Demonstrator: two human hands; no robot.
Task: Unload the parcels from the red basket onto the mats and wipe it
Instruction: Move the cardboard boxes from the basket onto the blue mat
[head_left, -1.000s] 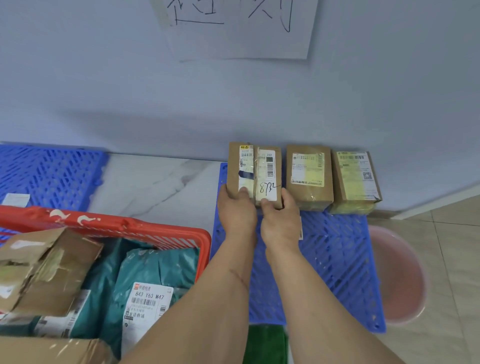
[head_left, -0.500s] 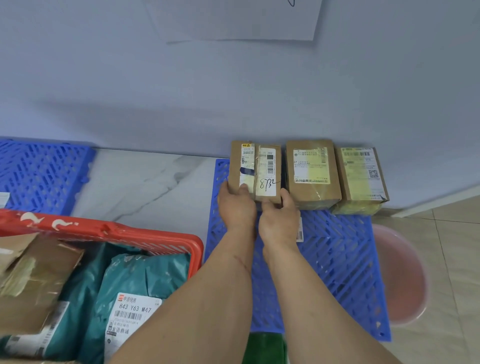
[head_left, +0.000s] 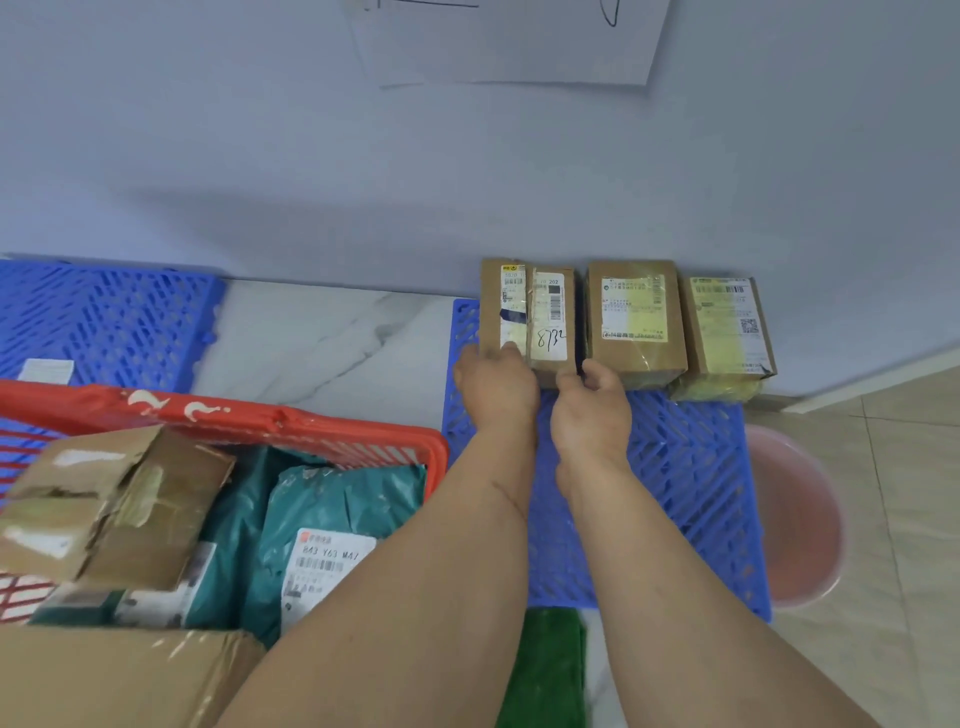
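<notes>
Both hands at frame centre set cardboard parcel (head_left: 527, 317) on blue mat (head_left: 675, 467) against wall. Left hand (head_left: 496, 387) grips its near left corner; right hand (head_left: 589, 410) curled, loosely touching right corner. Red basket (head_left: 223, 415), lower left, holds more parcels. Step: unloading, early. Next likely: let go, reach into basket.

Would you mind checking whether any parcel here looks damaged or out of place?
The brown box atop the red basket looks battered: creased, with torn flaps. The three boxes on the blue mat stand neatly against the wall.
</notes>
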